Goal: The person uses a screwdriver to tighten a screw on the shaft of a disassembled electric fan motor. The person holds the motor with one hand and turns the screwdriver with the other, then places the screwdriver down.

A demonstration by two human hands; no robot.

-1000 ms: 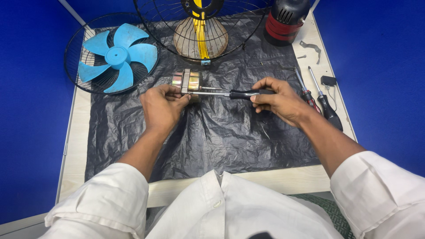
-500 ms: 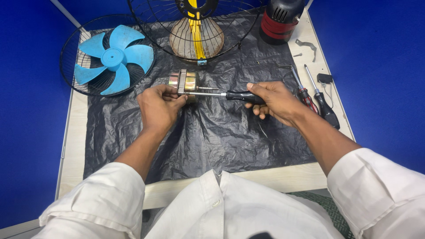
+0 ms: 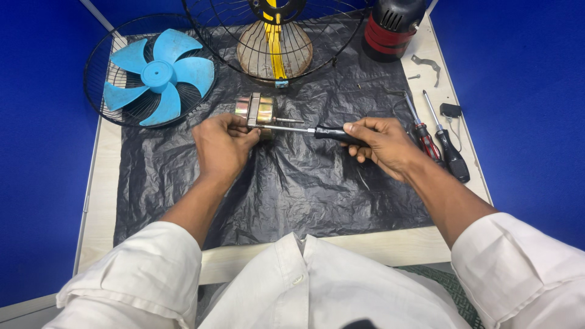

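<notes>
My left hand (image 3: 224, 145) grips a small metal fan motor (image 3: 256, 110), silver and brassy with a thin shaft sticking out to the right, above a black plastic sheet (image 3: 292, 183). My right hand (image 3: 381, 145) holds a black-handled screwdriver (image 3: 304, 130) lying level, its tip against the motor's side next to my left thumb. Both sleeves are white.
A blue fan blade (image 3: 159, 73) lies in a wire guard (image 3: 100, 73) at the back left. A second wire guard with a yellow-striped fan body (image 3: 274, 42) stands at the back centre, a red and black housing (image 3: 391, 27) beside it. Two screwdrivers (image 3: 437, 137), a metal bracket (image 3: 426, 64) and a small black part (image 3: 451, 110) lie right.
The view has shifted slightly. My hands stay on the motor and screwdriver, and my right hand has turned a little on the handle.
</notes>
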